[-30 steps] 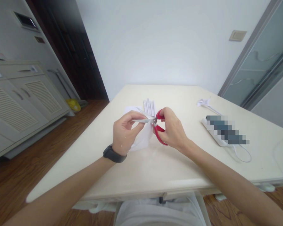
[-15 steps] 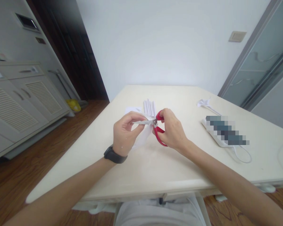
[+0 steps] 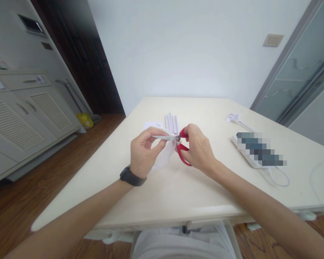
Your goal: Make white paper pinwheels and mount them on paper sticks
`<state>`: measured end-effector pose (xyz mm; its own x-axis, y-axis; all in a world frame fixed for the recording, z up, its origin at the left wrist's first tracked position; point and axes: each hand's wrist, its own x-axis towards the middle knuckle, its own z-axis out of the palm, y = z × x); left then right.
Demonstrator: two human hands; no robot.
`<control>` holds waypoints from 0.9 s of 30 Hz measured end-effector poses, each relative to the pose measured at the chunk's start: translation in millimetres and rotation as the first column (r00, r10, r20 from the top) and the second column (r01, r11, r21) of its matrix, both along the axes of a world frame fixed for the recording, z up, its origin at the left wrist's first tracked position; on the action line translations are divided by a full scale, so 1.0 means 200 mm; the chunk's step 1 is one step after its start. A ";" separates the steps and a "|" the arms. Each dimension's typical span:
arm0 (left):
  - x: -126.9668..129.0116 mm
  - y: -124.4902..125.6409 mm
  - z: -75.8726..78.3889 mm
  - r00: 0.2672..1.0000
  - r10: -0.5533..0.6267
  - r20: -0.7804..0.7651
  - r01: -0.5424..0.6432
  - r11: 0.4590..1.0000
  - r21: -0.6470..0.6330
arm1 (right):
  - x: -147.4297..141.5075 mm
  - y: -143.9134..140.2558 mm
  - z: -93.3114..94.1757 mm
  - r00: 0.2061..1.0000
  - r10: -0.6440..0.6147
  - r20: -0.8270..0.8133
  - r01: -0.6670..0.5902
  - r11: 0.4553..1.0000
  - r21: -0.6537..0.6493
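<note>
My right hand (image 3: pixel 199 147) grips red-handled scissors (image 3: pixel 181 155), with thumb and fingers in the loops. Their pale blades point left, toward my left hand (image 3: pixel 143 153), and one blade passes in front of its fingertips. Thumb and fingers of my left hand are pinched on white paper (image 3: pixel 163 158), which spreads below the fingers and over the tabletop. Where exactly the blades meet the paper is too small and partly hidden. Just beyond the scissors lie several narrow white paper strips or rolls (image 3: pixel 172 124), side by side.
The cream table (image 3: pixel 118 201) ends at a white wall. On its right lies a white device with a pixelated face (image 3: pixel 259 151) and a looped cable (image 3: pixel 283 184). Behind it is a white ribbon-like piece (image 3: pixel 234 117). A louvred cabinet (image 3: pixel 29 115) stands at the left.
The scissor blade near my left fingertips has tilted slightly upward. Both hands keep nearly the same place and grip.
</note>
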<state>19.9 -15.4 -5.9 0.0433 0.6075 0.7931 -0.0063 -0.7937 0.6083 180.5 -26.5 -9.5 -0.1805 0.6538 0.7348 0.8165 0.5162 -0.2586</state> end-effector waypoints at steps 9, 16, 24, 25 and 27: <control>0.00 0.00 0.00 0.999 -0.029 0.015 0.029 1.000 0.004 | 0.00 0.00 -0.01 1.000 0.006 -0.005 -0.006 1.000 0.018; 0.01 0.00 0.00 1.000 -0.006 0.027 0.006 1.000 -0.004 | 0.00 0.00 0.00 0.999 0.016 -0.043 -0.015 1.000 0.023; 0.00 0.00 0.01 1.000 0.021 -0.003 -0.021 1.000 -0.018 | 0.00 -0.01 0.01 0.996 0.072 -0.054 -0.071 0.997 0.013; 0.00 0.00 0.01 1.000 0.027 -0.004 -0.027 0.999 -0.022 | 0.00 -0.01 0.01 0.996 0.074 -0.058 -0.073 0.997 0.015; 0.00 0.00 0.00 0.999 0.036 -0.007 -0.036 0.999 -0.030 | 0.00 -0.01 0.01 0.995 0.074 -0.066 -0.073 0.997 0.014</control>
<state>20.2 -15.5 -5.1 0.0261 0.6323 0.7743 0.0260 -0.7747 0.6318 180.3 -28.4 -8.1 -0.1785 0.6321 0.7540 0.7573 0.5775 -0.3049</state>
